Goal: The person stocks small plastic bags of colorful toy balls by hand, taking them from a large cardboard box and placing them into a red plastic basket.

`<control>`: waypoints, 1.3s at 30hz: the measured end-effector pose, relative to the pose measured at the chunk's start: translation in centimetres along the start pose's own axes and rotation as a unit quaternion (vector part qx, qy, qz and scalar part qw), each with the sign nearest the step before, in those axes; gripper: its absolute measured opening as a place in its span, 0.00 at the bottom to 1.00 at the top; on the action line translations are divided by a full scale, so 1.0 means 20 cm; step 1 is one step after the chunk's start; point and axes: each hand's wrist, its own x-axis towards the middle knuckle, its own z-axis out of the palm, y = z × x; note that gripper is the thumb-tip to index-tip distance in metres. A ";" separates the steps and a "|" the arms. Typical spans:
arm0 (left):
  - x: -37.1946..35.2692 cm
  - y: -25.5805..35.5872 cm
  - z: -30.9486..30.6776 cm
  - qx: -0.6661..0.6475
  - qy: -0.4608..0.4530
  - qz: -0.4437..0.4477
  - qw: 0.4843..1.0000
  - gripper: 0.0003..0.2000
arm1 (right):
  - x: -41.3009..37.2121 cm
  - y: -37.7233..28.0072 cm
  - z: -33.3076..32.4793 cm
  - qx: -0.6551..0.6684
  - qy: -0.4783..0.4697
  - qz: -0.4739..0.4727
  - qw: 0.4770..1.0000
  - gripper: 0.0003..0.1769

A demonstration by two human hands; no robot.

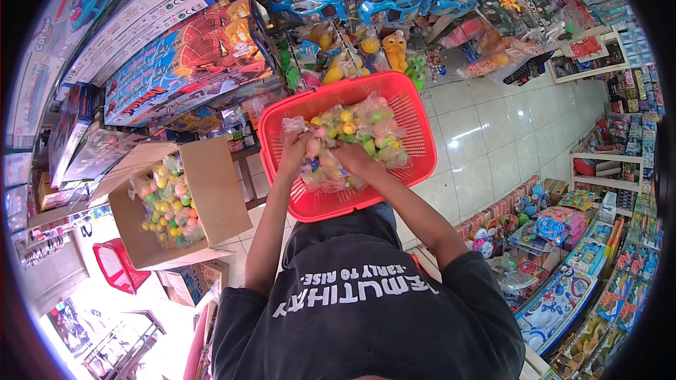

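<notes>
A red plastic basket in front of my body holds clear plastic bags of small round toys in yellow, green, orange and pink. Over its left side, my left hand has its fingers closed on a clear bag. My right hand reaches into the middle of the basket, against the bags; its fingertips are partly hidden among them. To the left, an open cardboard box contains more bagged toys of the same colours.
Boxed toys are stacked at upper left, and packaged dinosaur toys hang ahead. A tiled floor runs to the right. Shelves of toys stand at lower right. Another red basket sits at lower left.
</notes>
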 end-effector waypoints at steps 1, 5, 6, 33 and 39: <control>0.01 -0.01 0.00 0.038 -0.009 0.011 0.999 0.11 | 0.00 -0.01 0.00 -0.015 -0.013 0.006 1.000 0.20; 0.05 -0.02 0.02 0.143 -0.030 0.030 0.989 0.12 | -0.12 -0.04 -0.03 -0.042 -0.008 0.015 0.999 0.23; 0.04 0.03 0.06 0.201 -0.028 0.022 0.979 0.13 | -0.13 -0.04 -0.03 -0.015 -0.030 0.013 0.999 0.26; 0.12 -0.14 0.03 0.580 -0.263 0.077 0.767 0.22 | -0.19 0.02 -0.06 0.177 -0.036 0.048 0.982 0.28; 0.04 -0.14 0.07 0.679 -0.136 0.039 0.721 0.35 | -0.21 -0.04 0.00 0.104 -0.078 0.085 0.988 0.34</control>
